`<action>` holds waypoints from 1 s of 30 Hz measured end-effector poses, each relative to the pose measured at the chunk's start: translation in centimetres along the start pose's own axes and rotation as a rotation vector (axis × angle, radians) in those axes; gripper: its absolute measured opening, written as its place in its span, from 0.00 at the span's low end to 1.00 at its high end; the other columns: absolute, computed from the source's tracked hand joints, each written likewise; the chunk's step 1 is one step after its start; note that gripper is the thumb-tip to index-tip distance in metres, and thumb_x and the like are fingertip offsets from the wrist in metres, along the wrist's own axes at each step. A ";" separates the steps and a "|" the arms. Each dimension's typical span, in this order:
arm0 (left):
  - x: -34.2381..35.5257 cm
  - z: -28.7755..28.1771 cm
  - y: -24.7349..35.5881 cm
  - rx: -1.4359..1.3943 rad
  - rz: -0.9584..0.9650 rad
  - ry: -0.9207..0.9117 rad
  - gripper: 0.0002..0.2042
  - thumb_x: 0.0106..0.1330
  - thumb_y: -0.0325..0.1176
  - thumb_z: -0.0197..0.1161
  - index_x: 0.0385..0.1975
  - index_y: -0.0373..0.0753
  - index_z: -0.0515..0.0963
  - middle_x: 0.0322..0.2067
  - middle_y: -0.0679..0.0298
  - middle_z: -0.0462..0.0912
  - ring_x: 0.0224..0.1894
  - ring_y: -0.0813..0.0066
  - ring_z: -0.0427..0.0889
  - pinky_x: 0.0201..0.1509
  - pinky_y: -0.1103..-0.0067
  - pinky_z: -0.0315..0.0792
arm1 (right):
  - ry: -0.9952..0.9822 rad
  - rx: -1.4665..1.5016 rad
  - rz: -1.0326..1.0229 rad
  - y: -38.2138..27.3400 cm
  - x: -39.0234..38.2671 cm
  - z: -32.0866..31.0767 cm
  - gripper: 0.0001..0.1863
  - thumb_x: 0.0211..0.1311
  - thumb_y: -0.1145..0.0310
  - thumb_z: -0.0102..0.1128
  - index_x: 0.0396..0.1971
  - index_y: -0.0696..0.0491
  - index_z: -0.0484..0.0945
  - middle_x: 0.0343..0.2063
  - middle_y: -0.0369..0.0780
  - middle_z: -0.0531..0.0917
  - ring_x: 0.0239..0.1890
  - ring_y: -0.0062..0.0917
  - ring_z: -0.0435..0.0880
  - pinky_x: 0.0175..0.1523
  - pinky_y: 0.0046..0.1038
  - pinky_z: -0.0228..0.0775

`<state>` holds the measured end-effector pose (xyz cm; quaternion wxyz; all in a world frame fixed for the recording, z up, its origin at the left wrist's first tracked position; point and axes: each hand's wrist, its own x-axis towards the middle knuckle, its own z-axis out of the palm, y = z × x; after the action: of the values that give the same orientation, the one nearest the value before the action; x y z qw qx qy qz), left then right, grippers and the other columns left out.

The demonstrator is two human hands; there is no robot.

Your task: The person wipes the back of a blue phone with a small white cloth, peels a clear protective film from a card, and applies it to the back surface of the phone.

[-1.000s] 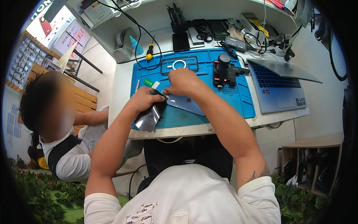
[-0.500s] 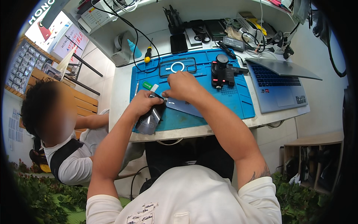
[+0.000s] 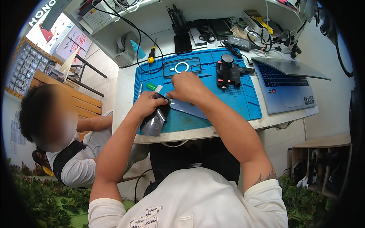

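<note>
My left hand [image 3: 146, 103] is closed on the upper end of a dark, glossy flat packet [image 3: 154, 123], which hangs slanted over the mat's near left edge. Close beside it, my right hand [image 3: 186, 87] is bent down with thumb and fingers curled; whatever lies between them is hidden. The two thumbs almost meet near the packet's top corner. Partly under my right hand and forearm lies a pale bluish phone [image 3: 187, 109] on the blue work mat [image 3: 243, 102]. A clear phone case with a white ring [image 3: 181, 67] rests just beyond my right hand.
A black clamp-like device [image 3: 228, 72] stands on the mat, with an open laptop [image 3: 283, 91] to its right. A green-and-white tool [image 3: 153, 87], a yellow screwdriver [image 3: 151, 57] and a black phone [image 3: 183, 44] lie around. Cables hang overhead. Another person [image 3: 72, 152] sits at the left.
The view has shifted very slightly. Both hands keep nearly the same pose, and the dark packet has swung a little to the right at its lower end.
</note>
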<state>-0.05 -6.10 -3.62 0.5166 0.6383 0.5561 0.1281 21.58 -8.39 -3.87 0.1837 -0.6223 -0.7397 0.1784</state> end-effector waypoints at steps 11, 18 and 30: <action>1.1 -1.0 0.3 0.049 0.046 -0.092 0.13 0.61 0.38 0.79 0.37 0.33 0.90 0.31 0.64 0.90 0.30 0.78 0.86 0.40 0.79 0.77 | 0.028 0.014 -0.003 0.3 0.0 0.4 0.23 0.54 0.51 0.85 0.34 0.58 0.93 0.32 0.51 0.93 0.41 0.47 0.94 0.51 0.43 0.86; 1.8 -1.8 0.9 0.259 0.145 -0.157 0.17 0.59 0.42 0.80 0.37 0.33 0.91 0.30 0.64 0.90 0.30 0.75 0.85 0.41 0.77 0.78 | 0.052 0.016 0.000 0.2 -0.2 0.5 0.22 0.54 0.52 0.85 0.33 0.58 0.93 0.32 0.51 0.93 0.42 0.47 0.94 0.51 0.43 0.86; 1.5 -1.8 0.9 0.272 0.171 -0.185 0.18 0.59 0.43 0.80 0.36 0.32 0.90 0.29 0.62 0.89 0.28 0.74 0.85 0.38 0.74 0.78 | -0.125 0.233 -0.086 1.3 1.8 0.5 0.20 0.57 0.62 0.81 0.48 0.54 0.93 0.47 0.47 0.94 0.53 0.45 0.93 0.58 0.41 0.86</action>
<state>-0.38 -3.76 -2.71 0.4618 0.7563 0.4620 0.0361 22.15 -6.46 -4.80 0.2157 -0.5521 -0.7500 0.2935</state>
